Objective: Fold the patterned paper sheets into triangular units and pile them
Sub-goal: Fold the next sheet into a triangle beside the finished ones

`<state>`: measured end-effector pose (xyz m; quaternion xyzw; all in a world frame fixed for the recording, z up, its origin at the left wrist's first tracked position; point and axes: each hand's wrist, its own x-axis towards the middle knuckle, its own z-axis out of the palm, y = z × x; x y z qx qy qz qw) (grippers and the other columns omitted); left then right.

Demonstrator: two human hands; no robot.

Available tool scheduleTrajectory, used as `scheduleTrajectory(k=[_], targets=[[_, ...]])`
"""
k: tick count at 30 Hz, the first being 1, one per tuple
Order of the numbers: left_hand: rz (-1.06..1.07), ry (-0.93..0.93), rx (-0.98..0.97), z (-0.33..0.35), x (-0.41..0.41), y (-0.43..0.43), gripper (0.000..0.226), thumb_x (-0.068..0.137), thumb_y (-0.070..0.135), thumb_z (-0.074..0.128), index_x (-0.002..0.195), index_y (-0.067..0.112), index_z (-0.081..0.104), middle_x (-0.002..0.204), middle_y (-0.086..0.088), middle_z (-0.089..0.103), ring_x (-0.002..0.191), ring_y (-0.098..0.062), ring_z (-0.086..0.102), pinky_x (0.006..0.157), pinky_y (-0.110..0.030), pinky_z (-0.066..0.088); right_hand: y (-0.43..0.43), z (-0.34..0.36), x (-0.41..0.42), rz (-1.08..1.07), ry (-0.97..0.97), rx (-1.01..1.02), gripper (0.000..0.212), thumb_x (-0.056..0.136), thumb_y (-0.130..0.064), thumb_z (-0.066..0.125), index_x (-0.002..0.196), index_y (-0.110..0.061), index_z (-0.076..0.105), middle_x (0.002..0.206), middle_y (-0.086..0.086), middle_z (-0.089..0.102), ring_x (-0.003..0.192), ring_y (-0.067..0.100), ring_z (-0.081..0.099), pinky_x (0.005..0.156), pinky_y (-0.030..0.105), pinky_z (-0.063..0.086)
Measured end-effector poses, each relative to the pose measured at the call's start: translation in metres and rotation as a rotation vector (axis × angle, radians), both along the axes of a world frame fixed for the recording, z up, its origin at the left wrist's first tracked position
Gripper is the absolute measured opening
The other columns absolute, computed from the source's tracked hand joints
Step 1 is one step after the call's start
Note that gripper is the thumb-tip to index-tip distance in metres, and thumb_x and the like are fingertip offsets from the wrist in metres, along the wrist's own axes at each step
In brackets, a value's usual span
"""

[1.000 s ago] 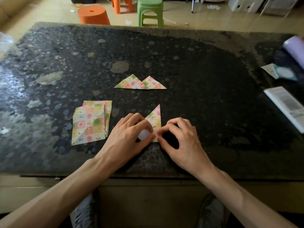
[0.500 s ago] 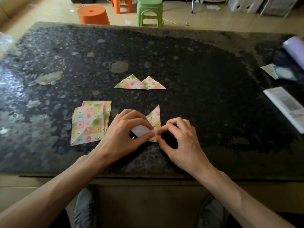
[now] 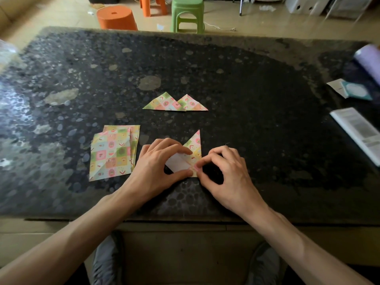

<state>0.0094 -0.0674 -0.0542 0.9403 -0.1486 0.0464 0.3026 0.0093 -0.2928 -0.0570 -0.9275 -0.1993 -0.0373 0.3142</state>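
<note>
At the near edge of the surface (image 3: 267,124), right in front of you, lies the half-folded sheet (image 3: 194,148), its point aimed away from you and a white flap (image 3: 177,163) showing on its left side. Your left grip (image 3: 158,161) is curled over that flap, forefinger on its upper edge, thumb at its lower one, pinching it. Your right grip (image 3: 226,173) nips the sheet's near corner between thumb and fingertip.

This is thin paper, I'd say: next to no weight, limp until creased, and likely to skate on that glossy stone top. So keep one fingertip pinning it beside the fold line while the other runs the crease. Take it by corners and edges, never the middle, because a stray dent will probably stay.

Just left of your left grip waits the stack of flat sheets (image 3: 112,153), slightly fanned. Beyond, two finished triangles (image 3: 174,103) sit side by side, touching. That looks like the spot for this one, once the flap is down.
</note>
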Motion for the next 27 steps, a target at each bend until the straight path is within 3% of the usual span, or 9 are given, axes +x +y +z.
scheduleTrajectory(k=[27], targets=[[0.012, 0.1, 0.013, 0.0048, 0.003, 0.0004, 0.065, 0.081, 0.058, 0.076, 0.138, 0.047, 0.048, 0.123, 0.026, 0.051, 0.131, -0.004, 0.037, 0.106, -0.034, 0.024, 0.0044, -0.0033, 0.0038, -0.051, -0.005, -0.02, 0.022, 0.092, -0.053, 0.064, 0.102, -0.034, 0.067, 0.111, -0.018, 0.05, 0.115, 0.005, 0.045, 0.095, 0.03, 0.04]])
